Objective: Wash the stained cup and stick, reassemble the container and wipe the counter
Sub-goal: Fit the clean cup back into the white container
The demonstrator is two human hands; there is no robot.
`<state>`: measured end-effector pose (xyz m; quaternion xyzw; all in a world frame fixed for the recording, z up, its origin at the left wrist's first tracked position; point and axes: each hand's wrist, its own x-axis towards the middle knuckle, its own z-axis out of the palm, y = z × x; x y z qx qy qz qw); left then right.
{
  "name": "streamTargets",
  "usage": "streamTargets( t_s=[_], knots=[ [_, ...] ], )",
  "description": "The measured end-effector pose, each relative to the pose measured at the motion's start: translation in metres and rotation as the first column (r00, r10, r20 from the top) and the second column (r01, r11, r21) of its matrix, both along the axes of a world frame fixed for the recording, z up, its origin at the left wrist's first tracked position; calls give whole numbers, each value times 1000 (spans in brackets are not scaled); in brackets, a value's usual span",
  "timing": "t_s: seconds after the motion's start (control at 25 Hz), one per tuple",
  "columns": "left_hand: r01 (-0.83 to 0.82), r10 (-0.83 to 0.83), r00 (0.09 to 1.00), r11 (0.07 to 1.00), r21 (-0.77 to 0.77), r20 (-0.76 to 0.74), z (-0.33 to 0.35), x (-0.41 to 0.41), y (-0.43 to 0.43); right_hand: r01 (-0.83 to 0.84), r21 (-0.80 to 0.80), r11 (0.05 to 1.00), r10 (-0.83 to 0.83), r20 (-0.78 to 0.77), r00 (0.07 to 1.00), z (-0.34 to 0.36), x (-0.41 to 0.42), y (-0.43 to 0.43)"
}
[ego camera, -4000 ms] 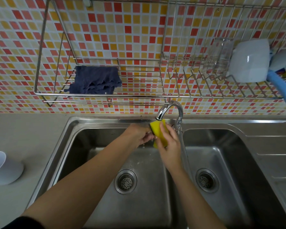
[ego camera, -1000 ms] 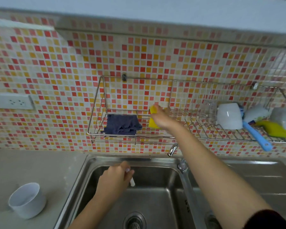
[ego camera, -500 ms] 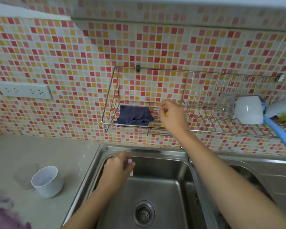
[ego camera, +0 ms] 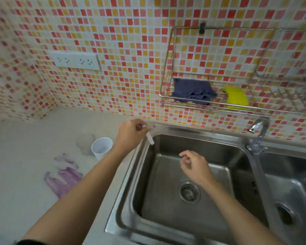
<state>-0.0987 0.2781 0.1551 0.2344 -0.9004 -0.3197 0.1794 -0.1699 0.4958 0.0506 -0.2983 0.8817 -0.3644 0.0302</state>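
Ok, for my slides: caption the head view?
Left hand holds white stick at sink edge; sponge sits in rack, purple stain on counter.

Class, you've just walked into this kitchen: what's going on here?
A person stands at a sink. The left hand pinches a small white stick over its left rim; the right hand hangs over it, holding nothing. The sponge lies in the rack beside a cloth. A cup stands on the counter by a clear container, and a purple stain is not yet wiped.
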Motion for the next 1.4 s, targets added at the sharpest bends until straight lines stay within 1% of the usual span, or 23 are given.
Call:
streamTargets(
  t_s=[0.08,0.16,0.28,0.44,0.48,0.56,0.64,0.76,0.92,1.0,1.08,1.12,1.16,1.2,1.28,1.32,1.36,1.4],
  knots=[
    [-39,40,999,999,-27,13,6,13,-50,-43,-4,999,43,61,997,-13,9,-43],
    [-24,25,999,999,-38,27,6,23,-94,-77,-16,997,78,84,993,-17,17,-85],
    [76,-70,992,996,-53,108,-5,35,-153,-123,-8,992,123,143,982,-24,35,-152],
    [239,-217,950,968,-74,225,-44,39,-201,-154,85,985,121,308,944,-40,55,-218],
    [283,-258,936,956,-75,241,-52,39,-206,-155,96,983,114,339,934,-44,60,-229],
    [360,-329,907,929,-79,262,-66,38,-212,-128,83,988,92,349,933,-49,68,-246],
    [417,-382,886,905,-89,263,-75,36,-217,-76,9,997,68,350,934,-54,75,-258],
    [476,-443,862,875,-92,247,-83,35,-220,-8,-78,997,36,364,931,-60,82,-266],
    [520,-494,841,851,-74,218,-86,33,-224,13,-105,994,27,375,927,-60,83,-270],
    [587,-549,798,801,-117,248,-88,32,-224,6,-94,996,29,365,930,-62,83,-271],
    [654,-582,747,730,-197,321,-91,32,-220,-2,-86,996,33,357,934,-65,81,-271],
    [667,-586,734,717,-203,344,-93,32,-220,-3,-82,997,33,361,932,-67,81,-272],
    [668,-592,729,724,-170,345,-92,33,-221,4,-82,997,26,365,931,-68,81,-271],
    [645,-589,741,758,-98,323,-88,34,-227,19,-84,996,13,369,929,-70,81,-271],
    [522,-523,822,850,71,223,-75,37,-250,46,-98,994,-5,384,923,-73,82,-272],
    [451,-462,866,887,103,190,-71,39,-266,61,-109,992,-13,394,919,-75,82,-273],
    [401,-410,882,912,87,234,-70,41,-281,80,-127,989,-23,400,916,-76,83,-275],
    [381,-377,858,923,58,348,-72,45,-292,113,-146,983,-43,414,909,-78,85,-278]
  ],
)
